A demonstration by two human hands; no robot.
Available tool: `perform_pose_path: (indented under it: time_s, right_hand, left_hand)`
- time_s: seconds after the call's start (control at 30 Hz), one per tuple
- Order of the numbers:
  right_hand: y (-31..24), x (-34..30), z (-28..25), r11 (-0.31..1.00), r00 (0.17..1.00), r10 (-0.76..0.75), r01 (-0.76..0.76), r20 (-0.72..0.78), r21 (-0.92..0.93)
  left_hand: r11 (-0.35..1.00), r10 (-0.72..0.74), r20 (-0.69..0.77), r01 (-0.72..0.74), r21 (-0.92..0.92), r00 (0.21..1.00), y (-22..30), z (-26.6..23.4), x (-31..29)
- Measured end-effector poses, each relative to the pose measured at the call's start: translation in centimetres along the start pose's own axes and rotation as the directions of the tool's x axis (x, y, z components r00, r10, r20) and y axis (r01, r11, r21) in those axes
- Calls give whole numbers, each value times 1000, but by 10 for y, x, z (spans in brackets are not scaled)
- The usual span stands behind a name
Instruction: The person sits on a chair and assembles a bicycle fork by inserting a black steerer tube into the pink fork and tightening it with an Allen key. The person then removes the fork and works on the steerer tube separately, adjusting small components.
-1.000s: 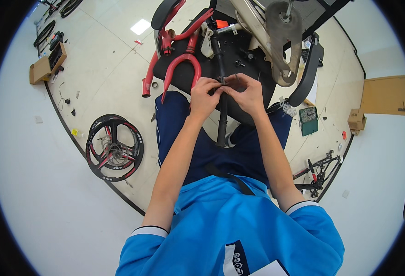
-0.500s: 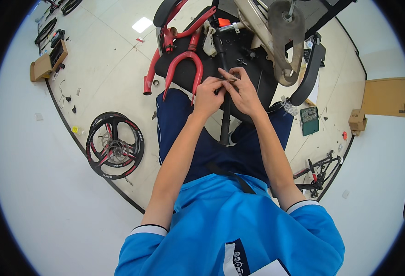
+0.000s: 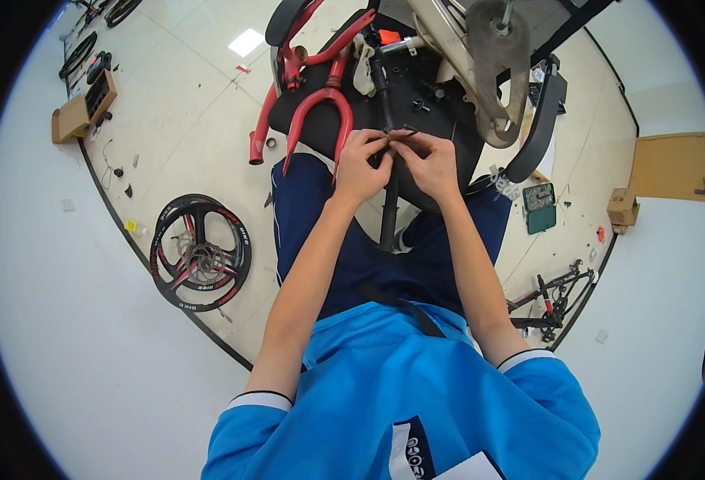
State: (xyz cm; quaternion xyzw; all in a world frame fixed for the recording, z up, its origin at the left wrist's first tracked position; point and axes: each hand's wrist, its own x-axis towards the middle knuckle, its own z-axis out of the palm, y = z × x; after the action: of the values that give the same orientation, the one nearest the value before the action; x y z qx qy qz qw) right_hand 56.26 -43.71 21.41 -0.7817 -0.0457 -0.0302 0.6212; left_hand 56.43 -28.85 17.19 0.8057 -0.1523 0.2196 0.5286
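My left hand (image 3: 360, 166) and my right hand (image 3: 432, 164) meet above the black seat, fingertips pinched together. A small dark piece shows between them, and a thin dark tip pokes out by the right fingers; its kind cannot be made out. Just beneath the hands runs a long black tube (image 3: 389, 208), from the seat down between my legs. The red bicycle fork (image 3: 320, 100) lies beside my left hand, prongs toward me. Small dark metal parts (image 3: 421, 105) rest on the black seat (image 3: 448, 120) beyond my right hand.
A pale bicycle frame (image 3: 488, 80) and a black armrest (image 3: 535, 128) stand at the far right. Wheels (image 3: 200, 252) lie on the floor at left. A green case (image 3: 539, 210) and a dark bicycle frame (image 3: 556, 304) are at right, an open cardboard box (image 3: 84, 112) far left.
My right fingers, stretched leftward over the left fingertips before, have drawn back and bent into a pinch. The left hand has barely moved.
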Motion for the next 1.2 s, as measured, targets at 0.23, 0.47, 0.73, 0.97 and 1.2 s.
perform_pose_path:
  time_s: [0.23,0.47,0.73,0.97,1.2]
  right_hand:
    - [-8,1,-1,987,999,-8,14,37,-162]
    - [0,0,4,985,989,135,-128,-54,115]
    - [-3,3,-1,998,992,64,-61,107,-27]
    - [7,2,1,997,996,70,-69,-49,19]
    - [9,2,7,982,993,119,-115,-17,150]
  left_hand:
    - [956,-262,-37,254,-150,964,2,4,-5]
    - [908,-365,18,360,-212,931,9,9,-3]
    - [987,-127,-2,126,-98,992,-1,4,-3]
    - [935,-324,3,321,-152,946,7,8,-2]
    - [976,-184,23,185,-115,983,4,7,-1]
